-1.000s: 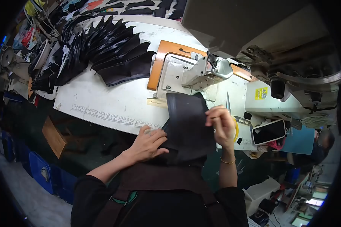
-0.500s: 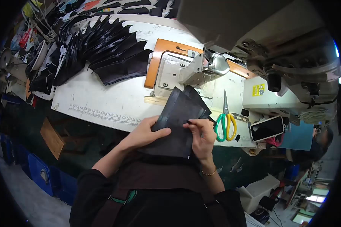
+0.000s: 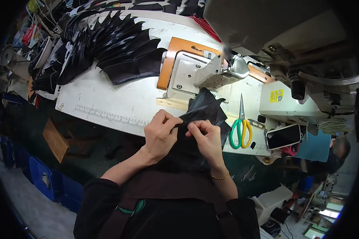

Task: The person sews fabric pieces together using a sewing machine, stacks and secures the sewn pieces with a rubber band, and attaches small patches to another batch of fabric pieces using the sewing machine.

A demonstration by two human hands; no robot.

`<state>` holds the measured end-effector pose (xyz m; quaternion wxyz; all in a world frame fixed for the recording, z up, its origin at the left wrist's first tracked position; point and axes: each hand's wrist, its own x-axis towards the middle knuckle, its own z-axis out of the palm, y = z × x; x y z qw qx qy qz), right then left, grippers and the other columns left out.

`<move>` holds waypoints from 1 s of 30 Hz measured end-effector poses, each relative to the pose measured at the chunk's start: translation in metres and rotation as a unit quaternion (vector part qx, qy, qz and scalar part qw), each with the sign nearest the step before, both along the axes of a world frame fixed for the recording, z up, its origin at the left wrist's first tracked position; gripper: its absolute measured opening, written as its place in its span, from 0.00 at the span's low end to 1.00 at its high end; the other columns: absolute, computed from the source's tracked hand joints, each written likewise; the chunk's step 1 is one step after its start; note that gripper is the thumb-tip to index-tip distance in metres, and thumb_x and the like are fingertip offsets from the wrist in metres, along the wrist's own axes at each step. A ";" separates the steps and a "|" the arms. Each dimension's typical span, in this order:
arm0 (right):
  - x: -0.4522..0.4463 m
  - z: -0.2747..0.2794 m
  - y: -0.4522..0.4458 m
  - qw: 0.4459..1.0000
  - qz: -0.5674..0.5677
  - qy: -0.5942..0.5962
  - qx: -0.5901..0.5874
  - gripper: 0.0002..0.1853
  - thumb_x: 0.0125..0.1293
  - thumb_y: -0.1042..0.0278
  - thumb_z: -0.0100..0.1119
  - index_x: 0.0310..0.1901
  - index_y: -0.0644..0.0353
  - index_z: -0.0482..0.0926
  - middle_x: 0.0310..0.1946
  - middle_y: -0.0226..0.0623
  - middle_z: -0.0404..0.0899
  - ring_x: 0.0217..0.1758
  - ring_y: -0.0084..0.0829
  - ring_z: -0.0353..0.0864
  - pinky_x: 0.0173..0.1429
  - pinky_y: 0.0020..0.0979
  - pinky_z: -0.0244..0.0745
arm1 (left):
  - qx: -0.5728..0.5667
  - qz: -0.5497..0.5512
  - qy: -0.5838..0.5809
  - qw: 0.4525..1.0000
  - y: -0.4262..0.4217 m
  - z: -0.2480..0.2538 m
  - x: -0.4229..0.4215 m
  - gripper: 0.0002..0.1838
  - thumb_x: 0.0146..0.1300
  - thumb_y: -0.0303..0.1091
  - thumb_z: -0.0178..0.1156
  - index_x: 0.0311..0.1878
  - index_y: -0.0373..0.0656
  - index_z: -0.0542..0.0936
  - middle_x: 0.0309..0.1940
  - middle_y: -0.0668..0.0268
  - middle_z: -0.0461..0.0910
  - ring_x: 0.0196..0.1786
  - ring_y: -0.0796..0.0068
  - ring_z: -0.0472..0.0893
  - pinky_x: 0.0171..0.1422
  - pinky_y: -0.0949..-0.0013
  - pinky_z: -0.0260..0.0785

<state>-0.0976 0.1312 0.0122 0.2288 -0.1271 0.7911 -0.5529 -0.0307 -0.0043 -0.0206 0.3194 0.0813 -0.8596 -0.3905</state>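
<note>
A black leather-like piece [image 3: 205, 106] lies over the table's front edge, just in front of the sewing machine [image 3: 191, 73]. Its near part hangs down and blends with the dark apron. My left hand [image 3: 160, 134] is closed, thumb and fingers pinching the piece's left edge. Close beside it, my right hand [image 3: 206, 140] is curled with thumb and forefinger pinched on the same piece. Exactly what sits between the right fingertips is too small to make out. To the right of my right hand lie scissors [image 3: 241, 129] with one green and one yellow handle, points away from me.
A fanned stack of black pieces [image 3: 127, 59] covers the table's left side. Printed ruler marks [image 3: 111, 115] run along the front edge. A phone [image 3: 283, 136] lies at the right, near thread snips [image 3: 254, 123]. Another person [image 3: 333, 155] is far off at the right.
My left hand has gone from lying flat with its thumb on the piece to pinching its edge. The piece has folded and shifted, and my right hand has moved slightly left.
</note>
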 end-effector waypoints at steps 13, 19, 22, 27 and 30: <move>-0.001 -0.007 0.004 0.998 0.005 0.035 -0.046 0.08 0.63 0.71 0.58 0.31 0.66 0.82 0.25 0.32 0.79 0.27 0.18 0.65 0.33 0.17 0.59 | -0.067 0.033 0.029 0.997 0.009 -0.001 -0.006 0.14 0.38 0.14 0.62 0.30 0.41 0.82 0.25 0.68 0.67 0.22 0.76 0.64 0.23 0.75 0.58; -0.001 -0.005 0.006 0.998 -0.007 0.009 -0.058 0.08 0.64 0.72 0.58 0.33 0.68 0.82 0.26 0.32 0.79 0.27 0.19 0.69 0.34 0.16 0.61 | -0.077 0.037 0.039 0.996 0.010 -0.002 -0.010 0.13 0.39 0.15 0.61 0.29 0.44 0.82 0.23 0.70 0.65 0.22 0.76 0.64 0.21 0.75 0.57; -0.001 -0.012 0.008 0.997 -0.017 0.001 -0.081 0.07 0.64 0.73 0.58 0.35 0.69 0.82 0.25 0.32 0.78 0.27 0.19 0.71 0.34 0.16 0.62 | -0.051 0.030 0.036 0.998 0.010 -0.001 -0.011 0.13 0.38 0.15 0.61 0.29 0.44 0.82 0.23 0.70 0.65 0.22 0.76 0.64 0.22 0.75 0.57; 0.000 -0.011 0.007 0.993 -0.058 -0.042 -0.089 0.07 0.62 0.71 0.59 0.33 0.67 0.83 0.24 0.32 0.81 0.29 0.20 0.68 0.35 0.19 0.64 | -0.020 0.042 0.027 0.999 0.012 0.002 -0.011 0.14 0.38 0.15 0.61 0.29 0.44 0.81 0.23 0.70 0.64 0.21 0.76 0.64 0.22 0.75 0.57; 0.000 -0.008 0.007 0.993 -0.065 -0.049 -0.082 0.08 0.61 0.71 0.59 0.33 0.66 0.83 0.24 0.32 0.82 0.30 0.20 0.67 0.35 0.20 0.64 | -0.020 0.047 0.029 0.998 0.013 0.001 -0.011 0.14 0.37 0.15 0.61 0.29 0.44 0.81 0.23 0.70 0.64 0.21 0.76 0.63 0.22 0.75 0.56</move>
